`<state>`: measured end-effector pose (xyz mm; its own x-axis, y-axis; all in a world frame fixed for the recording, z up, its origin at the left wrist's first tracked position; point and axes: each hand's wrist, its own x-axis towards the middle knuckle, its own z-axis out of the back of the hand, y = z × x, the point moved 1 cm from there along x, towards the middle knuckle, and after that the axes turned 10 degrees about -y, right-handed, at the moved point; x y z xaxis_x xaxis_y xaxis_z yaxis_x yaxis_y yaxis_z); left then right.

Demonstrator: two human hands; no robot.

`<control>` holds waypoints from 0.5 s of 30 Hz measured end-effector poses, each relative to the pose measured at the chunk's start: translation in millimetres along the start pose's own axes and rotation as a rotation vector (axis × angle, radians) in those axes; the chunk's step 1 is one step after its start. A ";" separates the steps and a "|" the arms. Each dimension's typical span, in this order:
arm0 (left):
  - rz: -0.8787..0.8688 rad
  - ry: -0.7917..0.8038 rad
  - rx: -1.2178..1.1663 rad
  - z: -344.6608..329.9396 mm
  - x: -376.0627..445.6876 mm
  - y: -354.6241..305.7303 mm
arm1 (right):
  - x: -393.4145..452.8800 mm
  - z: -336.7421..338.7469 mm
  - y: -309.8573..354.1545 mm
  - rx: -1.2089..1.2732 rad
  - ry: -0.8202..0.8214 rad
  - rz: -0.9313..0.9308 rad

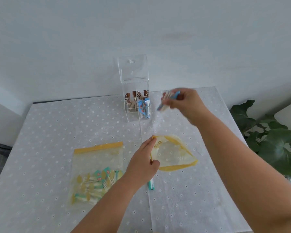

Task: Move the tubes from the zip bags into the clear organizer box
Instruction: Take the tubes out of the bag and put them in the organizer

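From the head camera, a table (40, 132) draped in a white cloth with small daisies fills the lower part of the view, backed by a pale wall. Near the table's far edge, about midway along it, stands the clear organizer box (136, 98), its lid raised upright. Brown tubes (133, 98) sit in its rear compartments and blue tubes (144, 109) in the front right one.

The right hand (186, 105) hangs in the air just right of the box, fingers curled round a small bunch of blue-and-white tubes (166, 100); the bunch is motion-blurred, so their number cannot be told.

Nearer the middle of the table, the left hand (144, 163) pinches the open mouth of a yellow-rimmed zip bag (173, 153), which looks empty and lies crumpled on the cloth. A single teal tube (150, 185) lies on the cloth just below that hand.

Toward the near left corner lies a second zip bag (97, 172), flat, its yellow seal toward the far edge, holding many teal-and-yellow tubes (94, 184) in its lower half.

A green leafy plant (272, 140) stands beyond the right edge.
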<state>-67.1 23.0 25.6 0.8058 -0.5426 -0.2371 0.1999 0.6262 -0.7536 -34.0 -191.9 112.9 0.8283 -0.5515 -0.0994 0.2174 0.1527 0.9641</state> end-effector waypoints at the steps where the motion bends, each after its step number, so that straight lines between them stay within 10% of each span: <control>1: -0.002 -0.001 0.001 -0.7 -0.8 -0.7 | 19.4 -6.9 -0.6 0.016 -0.061 0.005; 15: 0.000 -0.013 0.009 -4.2 -11.7 -5.8 | 87.1 -82.1 -49.8 -0.283 -0.026 0.030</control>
<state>-80.0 23.3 30.2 0.8129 -0.5356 -0.2289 0.2053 0.6312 -0.7480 69.8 -180.2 36.0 0.8236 -0.5637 -0.0618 0.3315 0.3901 0.8591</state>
